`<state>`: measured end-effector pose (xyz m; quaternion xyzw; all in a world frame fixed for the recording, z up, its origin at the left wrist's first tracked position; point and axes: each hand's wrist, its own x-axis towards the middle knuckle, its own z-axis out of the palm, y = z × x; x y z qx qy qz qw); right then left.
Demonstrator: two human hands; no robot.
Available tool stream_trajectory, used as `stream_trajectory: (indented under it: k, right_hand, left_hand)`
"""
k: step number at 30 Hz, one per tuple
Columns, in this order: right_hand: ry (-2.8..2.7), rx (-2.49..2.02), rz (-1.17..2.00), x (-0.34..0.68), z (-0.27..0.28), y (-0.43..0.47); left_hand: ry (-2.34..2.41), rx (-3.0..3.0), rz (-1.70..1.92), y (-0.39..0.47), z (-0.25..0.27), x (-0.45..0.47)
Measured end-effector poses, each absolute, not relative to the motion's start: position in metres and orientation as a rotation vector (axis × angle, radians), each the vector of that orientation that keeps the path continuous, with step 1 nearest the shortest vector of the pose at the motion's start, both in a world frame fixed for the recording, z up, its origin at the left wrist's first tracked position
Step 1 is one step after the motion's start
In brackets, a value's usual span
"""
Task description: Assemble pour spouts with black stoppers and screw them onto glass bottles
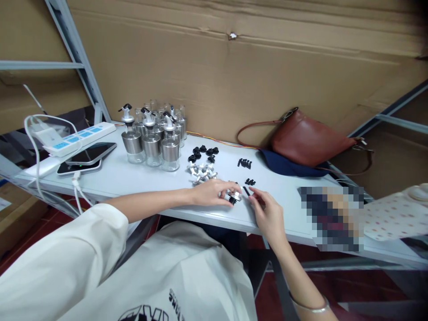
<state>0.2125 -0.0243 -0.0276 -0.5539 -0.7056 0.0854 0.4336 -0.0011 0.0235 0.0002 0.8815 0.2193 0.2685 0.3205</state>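
Note:
Near the front edge of the shelf, my left hand point(214, 192) is closed round a white and black pourer top point(235, 196). Just to its right, my right hand point(269, 214) pinches a small black lever piece point(246, 191) between thumb and fingers, close to the pourer top. Behind my left hand lies a heap of white pourer spouts point(200, 171), partly covered by it. Black ribbed stoppers point(197, 154) lie beyond them. Two small groups of black lever pieces, the farther group point(244, 163) and the nearer group point(250, 182), rest behind my right hand.
Glass bottles with steel bands point(153, 149) stand at the back left, several with pourers fitted. Left of them are phones point(90, 154) and a power strip point(80, 139) with cables. A brown bag point(310, 140) sits on dark blue cloth point(281, 165) at the back right.

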Motion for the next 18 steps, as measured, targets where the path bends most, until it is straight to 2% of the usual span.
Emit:
stream_trajectory:
  k: [4, 18]
  right_hand:
    - [-1.597, -1.329, 0.135, 0.205, -0.025, -0.025]
    - [-1.504, -1.247, 0.235, 0.192, -0.031, -0.031]
  left_hand:
    - [0.586, 2.26, 0.615, 0.022, -0.001, 0.0]
    - [0.309, 2.483, 0.688, 0.026, -0.005, -0.002]
